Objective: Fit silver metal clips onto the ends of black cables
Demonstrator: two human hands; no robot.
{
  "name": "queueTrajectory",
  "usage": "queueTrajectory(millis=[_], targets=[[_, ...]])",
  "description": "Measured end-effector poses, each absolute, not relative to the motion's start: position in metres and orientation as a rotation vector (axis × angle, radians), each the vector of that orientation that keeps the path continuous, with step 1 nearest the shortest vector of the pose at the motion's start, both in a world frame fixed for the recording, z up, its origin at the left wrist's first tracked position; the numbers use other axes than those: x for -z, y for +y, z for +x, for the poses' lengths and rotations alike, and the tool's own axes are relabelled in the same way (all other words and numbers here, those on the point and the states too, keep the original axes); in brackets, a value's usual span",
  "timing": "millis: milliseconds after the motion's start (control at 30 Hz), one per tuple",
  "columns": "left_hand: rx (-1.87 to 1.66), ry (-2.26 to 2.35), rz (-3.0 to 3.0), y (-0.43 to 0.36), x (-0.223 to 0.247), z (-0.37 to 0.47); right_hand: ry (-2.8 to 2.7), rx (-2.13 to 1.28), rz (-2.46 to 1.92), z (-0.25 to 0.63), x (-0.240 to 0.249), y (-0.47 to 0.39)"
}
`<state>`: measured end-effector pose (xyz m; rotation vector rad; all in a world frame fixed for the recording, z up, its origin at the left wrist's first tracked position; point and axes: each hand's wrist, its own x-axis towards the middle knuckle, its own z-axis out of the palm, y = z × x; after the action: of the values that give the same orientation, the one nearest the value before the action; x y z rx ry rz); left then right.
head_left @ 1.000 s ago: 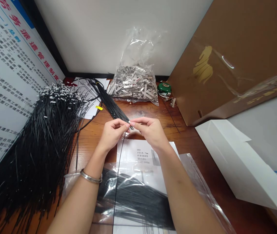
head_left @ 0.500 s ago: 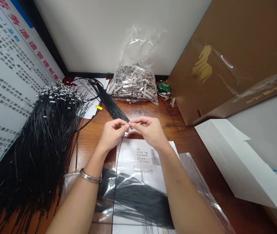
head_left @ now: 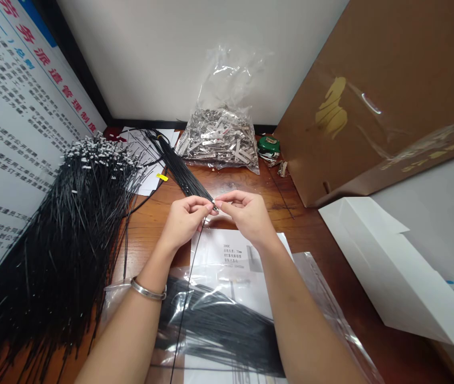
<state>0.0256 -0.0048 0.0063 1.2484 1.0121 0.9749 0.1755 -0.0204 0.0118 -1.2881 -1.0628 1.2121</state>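
My left hand is closed in a pinch on a thin black wire, which hangs down from the fingers toward the front edge of view. Thumb and forefinger of my right hand meet the left fingertips, pinched at a tiny whitish piece at the wire's upper end. Its exact form is too small to make out. Right behind the fingertips, a bundle of black wires lies slanting on the table, its near ends close to both hands.
A big heap of black wires with white ends stands at left. Behind sits a clear bag of metal clips, beside a green tape measure. A brown box and white box flank the right. Bagged wires and a printed sheet lie below my hands.
The hanging wire's lower part has swung to the left. Both hands keep their pinch at nearly the same spot.
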Motion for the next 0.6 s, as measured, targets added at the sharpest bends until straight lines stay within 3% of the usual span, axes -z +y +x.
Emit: queueTrajectory(millis=[600], targets=[[-1.046,1.053,1.160,-0.0032,-0.0077,0.0268,-1.048,-1.175,-1.311,0.1695,-0.0150,-0.0217]])
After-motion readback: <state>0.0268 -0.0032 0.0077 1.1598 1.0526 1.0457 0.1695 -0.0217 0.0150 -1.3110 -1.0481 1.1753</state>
